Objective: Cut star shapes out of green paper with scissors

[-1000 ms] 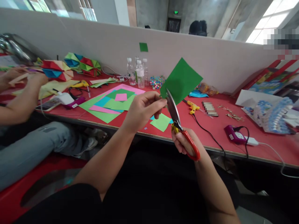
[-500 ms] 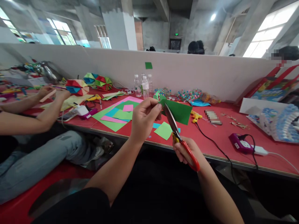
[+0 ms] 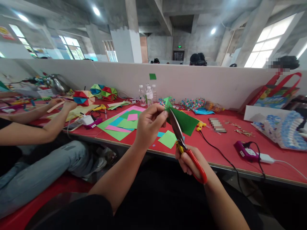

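Above the red table, my left hand (image 3: 152, 126) pinches the left end of a dark green sheet of paper (image 3: 185, 121) between thumb and fingertips. Red-handled scissors (image 3: 176, 126) are in my right hand (image 3: 190, 161), their blades pointing up and lying against the paper close to my left fingertips. A lighter green cut piece of paper (image 3: 168, 101) sticks up just beyond those fingertips; whether it is joined to the sheet I cannot tell. Under the scissors a light green paper square (image 3: 168, 139) lies on the table, with a strip of blue beside it.
Coloured paper sheets (image 3: 117, 127) lie left of centre. Plastic bottles (image 3: 149, 95) stand by the white partition (image 3: 120, 70). A yellow glue gun (image 3: 200, 125) and purple power socket (image 3: 246, 150) with cables sit at right. A co-worker's hands (image 3: 63, 104) hold a paper strip at left.
The view has tilted up slightly. The green sheet's right end now hangs lower and tilts more, and the light green piece stands higher above my left fingers. Both hands keep their holds.
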Demonstrator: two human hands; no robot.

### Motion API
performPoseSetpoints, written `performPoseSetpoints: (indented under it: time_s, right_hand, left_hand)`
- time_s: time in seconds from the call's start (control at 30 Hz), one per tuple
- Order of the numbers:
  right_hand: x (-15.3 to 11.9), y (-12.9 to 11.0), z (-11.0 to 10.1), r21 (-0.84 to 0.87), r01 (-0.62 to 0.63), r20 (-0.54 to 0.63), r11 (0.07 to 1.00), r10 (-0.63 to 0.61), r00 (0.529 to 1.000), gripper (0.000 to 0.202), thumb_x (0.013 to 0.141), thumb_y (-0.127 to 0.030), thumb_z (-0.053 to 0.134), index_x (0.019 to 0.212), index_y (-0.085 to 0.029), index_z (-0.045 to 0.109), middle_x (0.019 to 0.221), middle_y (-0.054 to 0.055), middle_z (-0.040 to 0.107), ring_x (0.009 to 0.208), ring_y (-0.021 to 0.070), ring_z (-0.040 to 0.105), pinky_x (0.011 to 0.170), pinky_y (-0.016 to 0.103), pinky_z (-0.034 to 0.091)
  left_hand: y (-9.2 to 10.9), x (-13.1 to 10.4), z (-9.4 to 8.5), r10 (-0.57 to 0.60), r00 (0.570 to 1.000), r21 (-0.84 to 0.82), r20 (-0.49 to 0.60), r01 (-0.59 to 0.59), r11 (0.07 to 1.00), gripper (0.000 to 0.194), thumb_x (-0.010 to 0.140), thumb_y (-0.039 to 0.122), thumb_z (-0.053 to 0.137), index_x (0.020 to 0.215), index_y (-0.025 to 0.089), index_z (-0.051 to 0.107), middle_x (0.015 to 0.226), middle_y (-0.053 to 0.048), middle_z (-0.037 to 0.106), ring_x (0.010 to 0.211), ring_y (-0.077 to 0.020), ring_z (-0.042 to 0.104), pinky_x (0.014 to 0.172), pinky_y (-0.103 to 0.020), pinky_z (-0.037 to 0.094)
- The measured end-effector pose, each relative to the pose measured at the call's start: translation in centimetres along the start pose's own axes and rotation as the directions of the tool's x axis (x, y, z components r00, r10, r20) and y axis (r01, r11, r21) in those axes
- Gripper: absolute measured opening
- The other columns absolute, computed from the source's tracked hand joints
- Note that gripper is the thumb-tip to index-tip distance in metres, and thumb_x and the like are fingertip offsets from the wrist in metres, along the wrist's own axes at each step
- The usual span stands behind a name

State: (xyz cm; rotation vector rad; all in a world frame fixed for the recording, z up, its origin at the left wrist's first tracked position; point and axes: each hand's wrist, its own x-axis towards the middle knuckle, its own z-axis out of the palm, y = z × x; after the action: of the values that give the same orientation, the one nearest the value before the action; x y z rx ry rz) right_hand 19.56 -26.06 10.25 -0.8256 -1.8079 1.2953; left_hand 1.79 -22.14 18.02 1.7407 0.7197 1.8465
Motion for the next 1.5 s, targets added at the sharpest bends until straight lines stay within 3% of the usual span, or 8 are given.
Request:
performPoseSetpoints:
  time_s: [0.33,0.83,1.13,1.5]
  right_hand:
    - [0.1,-0.1,0.2,0.029,0.0,-0.021,1.0,0.0,1.0,0.051,0.086,-0.067,0.047,0.077,-0.018,0.051,0.041,-0.007,0.045,0.031,0.0053,0.033,0.035,0.018,0.023]
    - [0.1,-0.2,0.6,0.028,-0.008,-0.031,1.0,0.009,0.999,0.048,0.086,-0.066,0.047,0.079,-0.018,0.05,0.043,-0.007,0.047,0.031,0.0056,0.033,0.034,0.018,0.026]
    - [0.2,-0.2,0.8,0.037,-0.033,-0.038,0.999,0.035,0.999,0.051,0.086,-0.068,0.045,0.074,-0.019,0.048,0.039,-0.007,0.044,0.029,0.0054,0.03,0.033,0.017,0.022]
    - [-0.2,-0.6,-0.1,-0.057,-0.042,0.003,0.997,0.042,0.999,0.05,0.087,-0.067,0.045,0.071,-0.02,0.044,0.039,-0.007,0.043,0.031,0.0062,0.033,0.034,0.019,0.022]
  left_hand:
    - [1.2,0.7,-0.7,-0.009,0.997,0.054,0.075,0.005,0.999,0.012,0.079,0.02,0.057,0.068,0.019,0.057,0.049,0.005,0.049,0.044,-0.0054,0.045,0.043,-0.02,0.036]
    - [0.3,0.3,-0.3,-0.128,0.988,-0.11,0.09,0.137,0.984,0.014,0.082,0.023,0.058,0.069,0.019,0.058,0.053,0.004,0.053,0.047,-0.006,0.048,0.046,-0.019,0.04]
    - [0.3,0.6,-0.9,-0.121,0.988,-0.063,0.097,0.127,0.99,0.013,0.08,0.022,0.058,0.066,0.02,0.057,0.049,0.005,0.05,0.044,-0.0063,0.046,0.045,-0.02,0.039]
    - [2.2,1.8,-2.7,-0.109,0.954,0.156,0.278,0.067,0.985,0.015,0.08,0.019,0.058,0.065,0.019,0.058,0.05,0.004,0.049,0.046,-0.0069,0.046,0.044,-0.02,0.037]
